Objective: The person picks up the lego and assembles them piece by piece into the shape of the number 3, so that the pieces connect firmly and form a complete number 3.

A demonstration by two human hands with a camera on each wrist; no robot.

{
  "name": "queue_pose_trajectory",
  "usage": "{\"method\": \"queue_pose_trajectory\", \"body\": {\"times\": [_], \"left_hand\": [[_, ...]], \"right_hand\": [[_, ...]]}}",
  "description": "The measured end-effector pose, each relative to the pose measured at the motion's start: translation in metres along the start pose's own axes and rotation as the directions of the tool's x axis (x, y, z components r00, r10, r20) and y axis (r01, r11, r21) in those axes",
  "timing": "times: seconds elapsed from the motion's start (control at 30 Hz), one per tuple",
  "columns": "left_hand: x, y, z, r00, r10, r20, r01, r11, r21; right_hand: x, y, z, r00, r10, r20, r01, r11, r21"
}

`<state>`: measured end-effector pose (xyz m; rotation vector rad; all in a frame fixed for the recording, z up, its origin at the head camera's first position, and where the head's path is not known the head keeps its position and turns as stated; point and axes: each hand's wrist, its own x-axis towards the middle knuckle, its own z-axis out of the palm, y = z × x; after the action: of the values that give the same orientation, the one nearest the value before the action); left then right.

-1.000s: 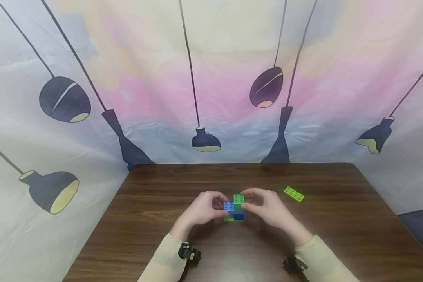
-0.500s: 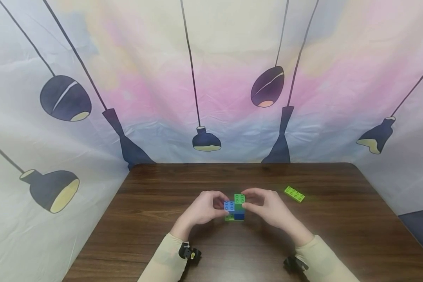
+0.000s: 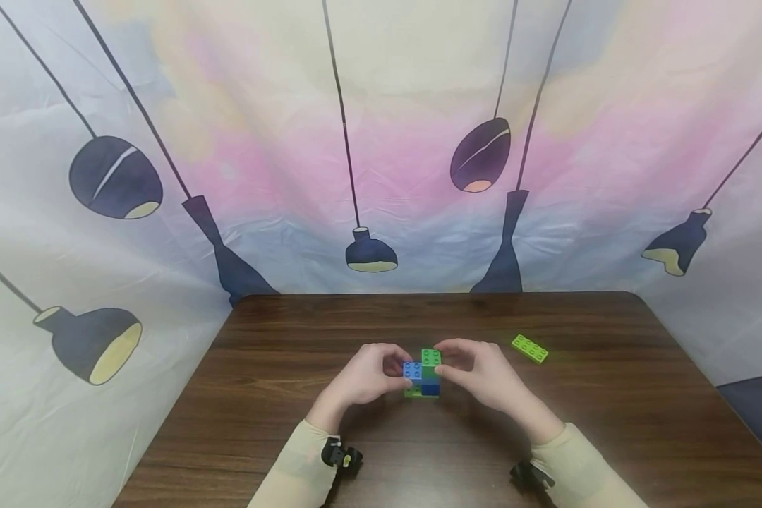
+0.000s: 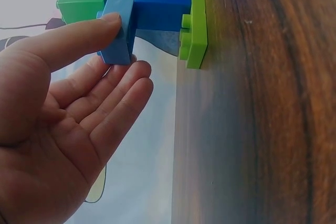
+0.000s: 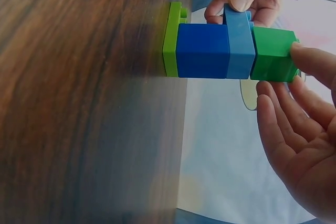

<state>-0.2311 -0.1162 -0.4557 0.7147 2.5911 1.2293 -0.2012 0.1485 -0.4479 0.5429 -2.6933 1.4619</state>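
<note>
A small stack of toy building bricks stands on the table, near its middle. At the bottom lies a lime green plate (image 4: pixel 198 30), with a dark blue brick (image 5: pixel 203 51) on its right half. Across that brick sits a light blue plate (image 3: pixel 413 370), its left end overhanging the lime one. On the light blue plate's right end is a green brick (image 3: pixel 431 358); a thin dark line shows between the two in the right wrist view. My left hand (image 3: pixel 370 375) pinches the overhanging end between thumb and fingers. With thumb and fingertips, my right hand (image 3: pixel 487 374) holds the green brick.
Another lime green plate (image 3: pixel 530 349) with studs lies on the brown wooden table (image 3: pixel 279 409), beyond my right hand. A cloth backdrop (image 3: pixel 413 176) printed with hanging lamps rises behind the table's far edge. Each sleeve carries a small black wrist camera (image 3: pixel 341 456).
</note>
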Motion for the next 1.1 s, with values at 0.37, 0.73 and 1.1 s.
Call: {"method": "queue_pose_trajectory", "body": {"times": [0.37,0.73,1.1], "left_hand": [[-0.0001,-0.001,0.0016,1.0,0.002,0.002,-0.002,1.0,0.002],[0.0015,-0.0002,-0.0001,1.0,-0.009,0.0,0.009,1.0,0.001],[0.0011,-0.0012,0.0007,1.0,-0.012,-0.001,0.012,1.0,0.004]], "right_hand": [[0.0001,0.0005,0.0015,1.0,-0.016,0.006,0.016,0.999,-0.045],[0.0031,-0.0021,-0.0032,0.999,0.026,0.047,-0.025,1.0,-0.017],[0.0021,-0.0008,-0.0028,0.998,0.04,0.041,-0.04,0.999,0.004]]}}
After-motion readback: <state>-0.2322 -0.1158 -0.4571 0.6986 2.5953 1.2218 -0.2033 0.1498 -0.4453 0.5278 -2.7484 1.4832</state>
